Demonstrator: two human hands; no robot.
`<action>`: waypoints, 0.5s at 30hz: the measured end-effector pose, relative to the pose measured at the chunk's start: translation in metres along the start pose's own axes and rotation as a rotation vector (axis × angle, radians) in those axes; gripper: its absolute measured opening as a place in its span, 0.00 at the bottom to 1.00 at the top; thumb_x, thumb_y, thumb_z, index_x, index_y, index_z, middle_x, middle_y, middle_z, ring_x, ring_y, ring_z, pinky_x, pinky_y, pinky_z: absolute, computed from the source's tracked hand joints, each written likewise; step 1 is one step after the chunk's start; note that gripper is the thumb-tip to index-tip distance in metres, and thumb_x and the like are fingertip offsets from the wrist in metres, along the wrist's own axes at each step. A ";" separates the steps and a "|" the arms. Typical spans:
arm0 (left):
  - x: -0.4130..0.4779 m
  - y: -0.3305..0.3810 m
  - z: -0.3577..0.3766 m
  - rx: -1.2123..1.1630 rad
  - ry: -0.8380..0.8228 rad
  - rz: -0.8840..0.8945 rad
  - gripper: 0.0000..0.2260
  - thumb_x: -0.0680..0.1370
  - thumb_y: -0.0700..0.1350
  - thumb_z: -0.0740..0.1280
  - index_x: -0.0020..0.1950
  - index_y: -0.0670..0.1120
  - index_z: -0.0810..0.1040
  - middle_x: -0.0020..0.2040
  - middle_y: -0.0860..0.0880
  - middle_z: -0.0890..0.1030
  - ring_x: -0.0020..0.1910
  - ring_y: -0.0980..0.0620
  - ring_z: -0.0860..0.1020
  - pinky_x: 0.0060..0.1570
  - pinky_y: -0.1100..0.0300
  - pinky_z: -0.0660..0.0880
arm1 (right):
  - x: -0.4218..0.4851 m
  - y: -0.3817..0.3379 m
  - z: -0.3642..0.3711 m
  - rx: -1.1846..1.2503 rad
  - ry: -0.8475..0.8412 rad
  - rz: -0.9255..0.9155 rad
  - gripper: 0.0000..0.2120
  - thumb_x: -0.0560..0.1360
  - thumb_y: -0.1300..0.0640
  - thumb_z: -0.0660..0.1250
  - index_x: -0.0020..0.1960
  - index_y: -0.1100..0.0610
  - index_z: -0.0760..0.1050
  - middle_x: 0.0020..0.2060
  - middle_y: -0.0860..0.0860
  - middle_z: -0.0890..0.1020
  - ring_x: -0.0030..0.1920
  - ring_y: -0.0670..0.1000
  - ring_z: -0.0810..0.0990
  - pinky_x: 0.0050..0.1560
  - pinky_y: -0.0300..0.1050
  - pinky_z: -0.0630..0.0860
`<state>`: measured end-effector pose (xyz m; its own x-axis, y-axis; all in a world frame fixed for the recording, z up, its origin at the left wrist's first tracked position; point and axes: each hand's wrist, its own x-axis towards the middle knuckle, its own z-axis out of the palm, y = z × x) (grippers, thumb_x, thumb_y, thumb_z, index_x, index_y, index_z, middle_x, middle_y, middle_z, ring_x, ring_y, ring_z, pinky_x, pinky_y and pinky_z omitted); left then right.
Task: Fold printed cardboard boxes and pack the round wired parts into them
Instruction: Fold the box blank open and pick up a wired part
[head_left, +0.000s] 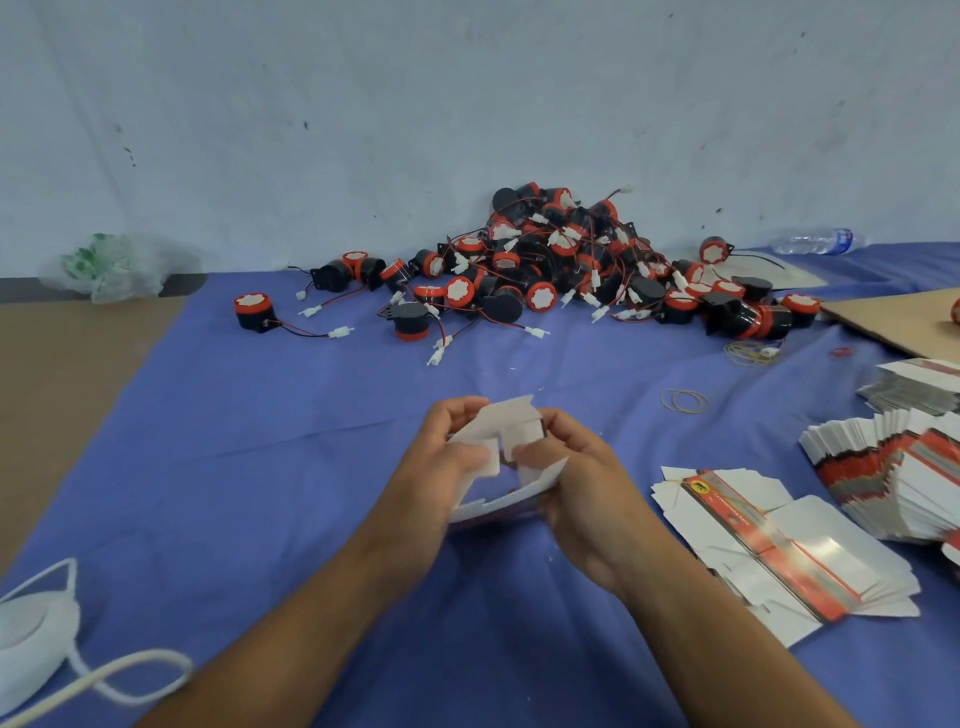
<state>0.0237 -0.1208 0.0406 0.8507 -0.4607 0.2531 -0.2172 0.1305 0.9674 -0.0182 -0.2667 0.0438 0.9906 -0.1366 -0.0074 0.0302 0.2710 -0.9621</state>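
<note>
Both hands hold one partly folded white cardboard box (511, 423) above the blue cloth (270, 431) in the middle of the view. My left hand (441, 457) grips its left side, thumb on a flap. My right hand (576, 478) pinches the right side, with a loose flap hanging below. A pile of round black and red wired parts (561, 260) lies against the far wall. One such part (254, 310) sits apart at the left. Flat printed box blanks (789, 545) are stacked at the right.
More bundles of flat blanks (893, 467) fan out at the far right. Rubber bands (684, 401) lie on the cloth. A white mask (36, 639) with cords is at the lower left, a plastic bag (104, 267) at the back left, a water bottle (815, 241) at the back right.
</note>
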 end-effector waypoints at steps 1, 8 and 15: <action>0.000 0.004 0.005 -0.033 -0.043 0.001 0.12 0.78 0.47 0.61 0.60 0.53 0.76 0.52 0.60 0.82 0.48 0.61 0.78 0.42 0.71 0.74 | 0.001 -0.001 -0.001 0.047 0.039 0.005 0.11 0.75 0.66 0.63 0.55 0.63 0.79 0.47 0.58 0.80 0.50 0.58 0.76 0.50 0.57 0.71; -0.016 -0.003 0.005 0.204 0.079 0.258 0.12 0.77 0.62 0.60 0.61 0.67 0.70 0.54 0.62 0.79 0.50 0.62 0.77 0.49 0.67 0.74 | -0.003 0.000 0.005 0.092 0.078 -0.078 0.06 0.74 0.53 0.65 0.46 0.52 0.81 0.43 0.57 0.80 0.45 0.56 0.75 0.48 0.54 0.71; -0.002 -0.001 -0.005 -0.092 0.150 0.035 0.11 0.74 0.44 0.63 0.50 0.56 0.81 0.47 0.52 0.84 0.45 0.55 0.81 0.40 0.64 0.77 | -0.008 0.005 0.019 -0.043 0.046 -0.136 0.21 0.76 0.35 0.57 0.46 0.48 0.81 0.44 0.50 0.84 0.45 0.49 0.81 0.47 0.49 0.79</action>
<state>0.0249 -0.1160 0.0388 0.9068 -0.3193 0.2751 -0.2086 0.2271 0.9513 -0.0230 -0.2461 0.0438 0.9704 -0.2135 0.1125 0.1573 0.2062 -0.9658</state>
